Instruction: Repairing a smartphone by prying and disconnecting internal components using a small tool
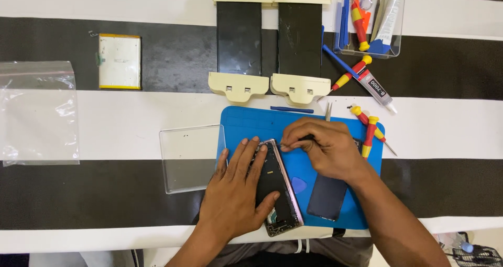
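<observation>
One opened phone (280, 193), back cover off, lies on a blue work mat (251, 121) near the table's front edge. Left hand (236, 191): fingers spread flat over the phone, thumb pressed against its right side, pinning it down. Right hand (322, 146): fingertips pinched together on a thin dark tool (305, 137) whose tip meets the phone's top right corner. One dark back cover (326, 196) and one blue pick (298, 185) lie on the mat just right of the phone. One clear plastic lid (189, 157) touches the mat's left edge. Two red-and-yellow screwdrivers (369, 131) cross at the mat's right corner. Two black slabs held in cream clamps (238, 86) stand beyond the mat. One glue tube (376, 88), one clear tool tray (369, 18), one flat battery (119, 61) and one clear bag (37, 112) sit further out. Open tabletop lies between the lid and the bag.
</observation>
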